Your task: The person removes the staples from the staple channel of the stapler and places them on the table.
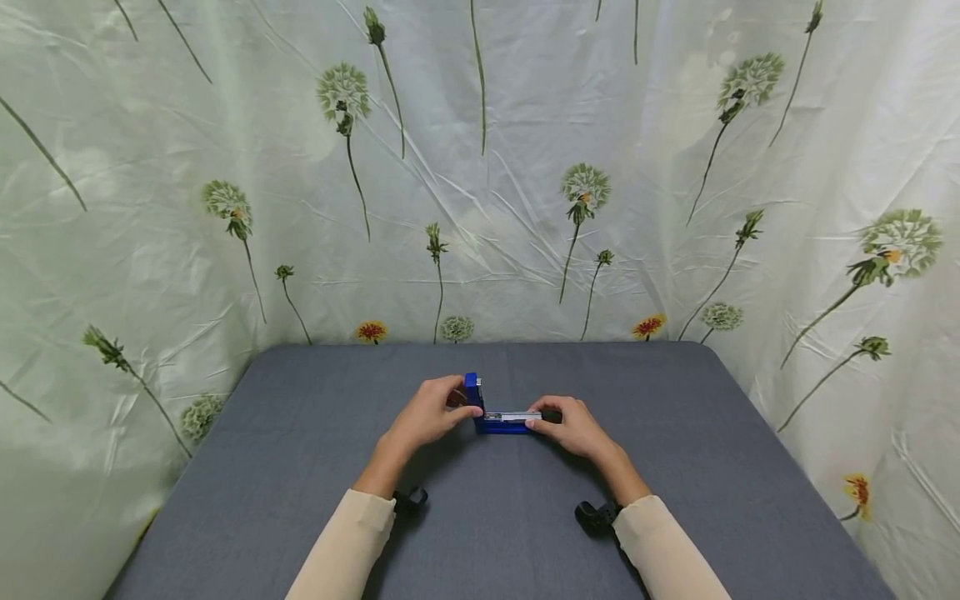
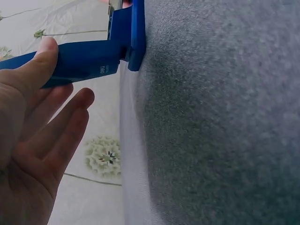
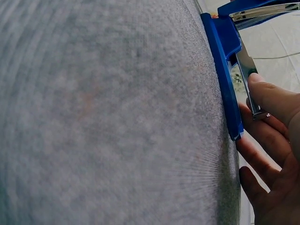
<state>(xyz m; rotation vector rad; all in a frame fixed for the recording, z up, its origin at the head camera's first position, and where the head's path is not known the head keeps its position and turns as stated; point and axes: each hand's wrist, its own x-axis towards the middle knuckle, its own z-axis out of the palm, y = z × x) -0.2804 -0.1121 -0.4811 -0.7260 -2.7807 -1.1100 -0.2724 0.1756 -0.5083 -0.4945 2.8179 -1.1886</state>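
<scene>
A blue stapler (image 1: 504,428) lies on the table with its top arm swung upright at the left end and its metal staple channel (image 1: 513,417) exposed. My left hand (image 1: 435,412) holds the raised arm (image 2: 84,61) between thumb and fingers, the other fingers loosely bent below it in the left wrist view. At the right end, my right hand (image 1: 572,427) grips the channel; its thumb lies on the metal (image 3: 247,84), with fingers beside the blue base (image 3: 224,79). A dark thing (image 1: 552,416) shows by the right fingers, too small to identify.
The grey cloth-covered table (image 1: 480,517) extends around the stapler. Behind it hangs a pale curtain (image 1: 510,275) with dandelion prints. Black straps (image 1: 411,501) and a black device (image 1: 596,518) sit at the wrists.
</scene>
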